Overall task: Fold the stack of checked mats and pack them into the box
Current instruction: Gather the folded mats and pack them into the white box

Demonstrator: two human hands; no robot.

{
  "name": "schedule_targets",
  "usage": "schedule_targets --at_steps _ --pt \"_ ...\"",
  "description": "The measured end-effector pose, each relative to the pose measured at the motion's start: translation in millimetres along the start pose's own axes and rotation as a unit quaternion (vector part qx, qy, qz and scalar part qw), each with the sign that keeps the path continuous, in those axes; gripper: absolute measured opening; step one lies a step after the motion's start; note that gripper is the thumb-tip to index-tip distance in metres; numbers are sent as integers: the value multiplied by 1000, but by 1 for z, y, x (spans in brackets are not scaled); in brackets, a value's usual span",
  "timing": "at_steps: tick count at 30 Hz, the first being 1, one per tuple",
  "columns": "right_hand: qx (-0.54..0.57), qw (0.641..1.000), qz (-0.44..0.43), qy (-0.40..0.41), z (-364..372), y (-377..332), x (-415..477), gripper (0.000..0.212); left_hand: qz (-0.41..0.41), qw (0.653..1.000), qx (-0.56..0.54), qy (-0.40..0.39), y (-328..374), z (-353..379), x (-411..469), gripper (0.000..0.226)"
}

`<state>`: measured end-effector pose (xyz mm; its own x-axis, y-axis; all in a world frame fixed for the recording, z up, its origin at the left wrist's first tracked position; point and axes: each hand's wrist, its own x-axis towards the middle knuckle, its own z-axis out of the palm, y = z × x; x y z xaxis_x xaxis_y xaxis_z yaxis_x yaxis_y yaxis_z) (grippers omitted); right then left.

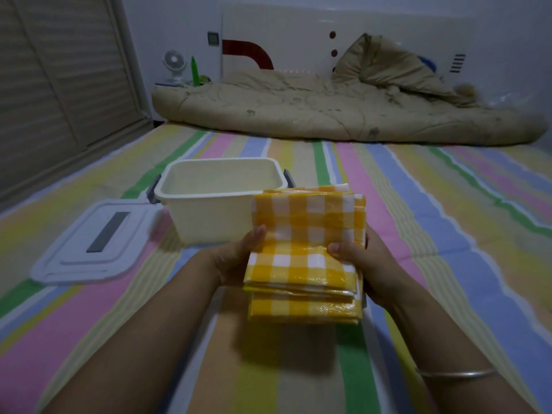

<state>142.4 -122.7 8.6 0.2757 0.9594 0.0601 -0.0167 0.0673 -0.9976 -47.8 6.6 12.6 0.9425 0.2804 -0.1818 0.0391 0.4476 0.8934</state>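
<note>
We are on a bed covered by a pastel striped sheet (pixel 418 204) in pink, blue, green and yellow. A rumpled beige quilt (pixel 328 109) lies across its far end, below a white headboard panel (pixel 298 28) with a red arc. A small white desk fan (pixel 174 65) and a green bottle (pixel 195 71) stand in the far left corner, beside slatted wardrobe doors (pixel 59 70).

Our 2 hands grip a stack of folded yellow-and-white checked plastic mats (pixel 307 255) from either side. Our left hand (pixel 239 258) clasps the left edge, thumb lying on top and the fingers hidden beneath. Our right hand (pixel 361 261) clasps the right edge, its thumb pressed onto the top layer and its fingers wrapped behind the side. Both forearms reach forward from the lower corners and converge on the stack. A thin silver bangle (pixel 454 374) sits on the right wrist.

The stack is raised off the sheet, with a shadow under it. Its far edge covers the near right corner of an open rectangular cream plastic box (pixel 167 192) with grey side clips. The box stands on the sheet just beyond our left hand. A pale grey-white lid (pixel 74 264) with a dark grey strip lies flat to the left of the box.
</note>
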Motion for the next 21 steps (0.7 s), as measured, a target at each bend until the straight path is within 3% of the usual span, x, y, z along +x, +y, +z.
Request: schedule_targets --at_steps 3,5,8,11,13,21 --pt "-7 1000 -2 -3 3 -1 0 88 16 999 -36 5 -5 1 -2 78" --pt "-10 1000 -5 -6 3 -2 1 88 23 998 -56 17 -8 0 -2 77" --pt "-13 1000 -7 -16 4 -5 3 88 26 996 -70 43 -13 -6 2 86" --pt "-11 1000 -9 -16 2 -7 5 89 22 995 -76 61 -14 -5 3 110" --pt "-12 1000 -8 -18 0 -7 5 88 26 995 -75 62 -13 0 2 110" --pt "-25 999 4 -28 -3 -8 3 95 40 995 55 69 3 14 -16 108"
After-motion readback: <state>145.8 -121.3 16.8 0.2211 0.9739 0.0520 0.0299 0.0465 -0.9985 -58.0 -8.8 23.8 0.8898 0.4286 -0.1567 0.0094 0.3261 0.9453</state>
